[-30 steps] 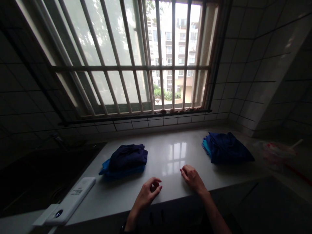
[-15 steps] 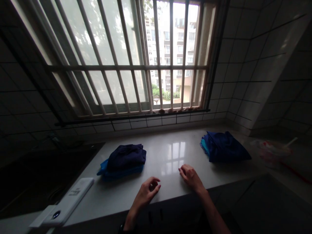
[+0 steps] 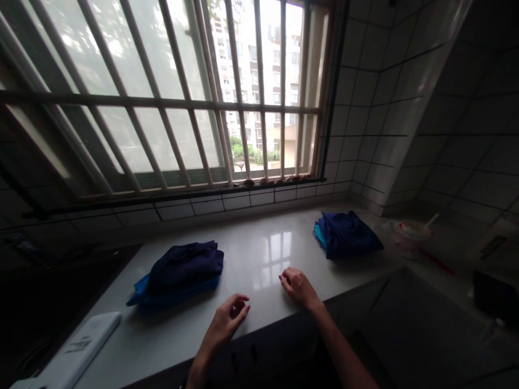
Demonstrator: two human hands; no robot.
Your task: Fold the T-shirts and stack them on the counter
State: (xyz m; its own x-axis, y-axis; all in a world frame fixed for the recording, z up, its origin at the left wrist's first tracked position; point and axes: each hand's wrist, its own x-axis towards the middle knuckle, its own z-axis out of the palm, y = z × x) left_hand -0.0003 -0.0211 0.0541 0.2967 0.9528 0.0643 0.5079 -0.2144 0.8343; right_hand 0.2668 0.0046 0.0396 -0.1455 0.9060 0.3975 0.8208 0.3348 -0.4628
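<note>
Left hand [image 3: 227,320] fingers loosely curled, empty, resting on the white surface [image 3: 259,259] | right hand [image 3: 297,285] likewise curled, empty | we see one folded blue pile [image 3: 180,272] left of the fingers, another [image 3: 344,235] beyond-right | both look folded already, untouched now.

Bare counter [image 3: 259,254] between two cloth piles [image 3: 178,273].

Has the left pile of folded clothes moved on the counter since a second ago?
No. The left pile of folded clothes lies the same way relative to the window's reflection on the counter; only the camera has turned right.
</note>
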